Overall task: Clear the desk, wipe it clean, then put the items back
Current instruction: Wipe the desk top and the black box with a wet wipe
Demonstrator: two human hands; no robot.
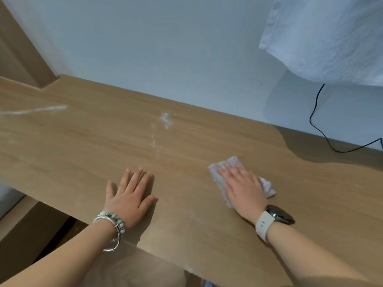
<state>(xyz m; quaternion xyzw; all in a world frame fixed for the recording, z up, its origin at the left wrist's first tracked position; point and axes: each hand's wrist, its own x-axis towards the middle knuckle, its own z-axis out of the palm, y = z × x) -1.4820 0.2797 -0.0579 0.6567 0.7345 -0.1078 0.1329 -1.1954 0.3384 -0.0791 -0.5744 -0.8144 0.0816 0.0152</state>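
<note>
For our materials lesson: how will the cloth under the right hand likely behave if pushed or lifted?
The cloth looks soft and crumpled, so probably floppy when lifted. Pressed flat by the right hand, it should slide over the smooth desk.

The left forearm (62, 253) and right forearm (310, 251) are bare. At the wrist of the left hand (128, 195) sit a bracelet of turquoise, green and white beads (113, 218) and thin silver metal bangles (116, 238). At the wrist of the right hand (242, 183) sits a wristwatch with a white strap and a dark glossy case (269, 220); two small holes mark the strap.
</note>
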